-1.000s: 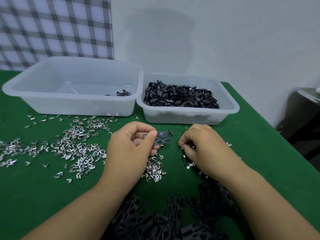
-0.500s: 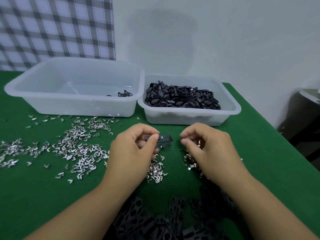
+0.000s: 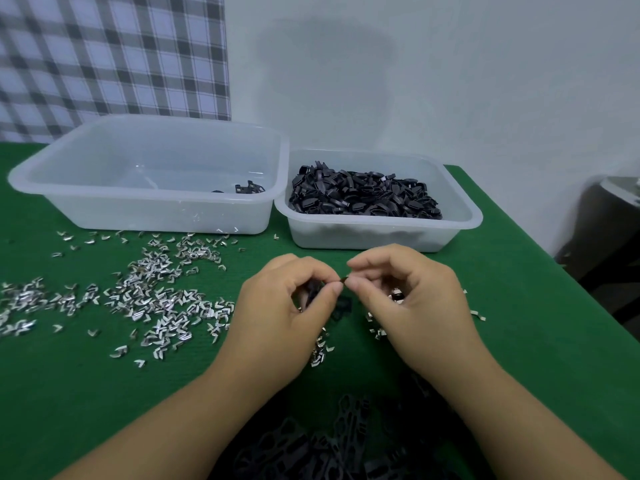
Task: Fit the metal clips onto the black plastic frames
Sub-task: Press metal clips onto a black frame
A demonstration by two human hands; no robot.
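Far left, loose metal clips (image 3: 149, 299) litter the green bench (image 3: 519, 306), too many to count, before the larger tub (image 3: 156, 213), which holds only a couple of black pieces. The left hand (image 3: 287, 317) is curled round one black frame (image 3: 342, 303), mostly hidden, so I cannot tell its long axis. Its fingertips meet the right hand (image 3: 419, 306), which pinches a small piece (image 3: 344, 280), probably a clip, just right of the frame. Behind stands the smaller tub (image 3: 363, 237), the second of two, heaped with black parts.
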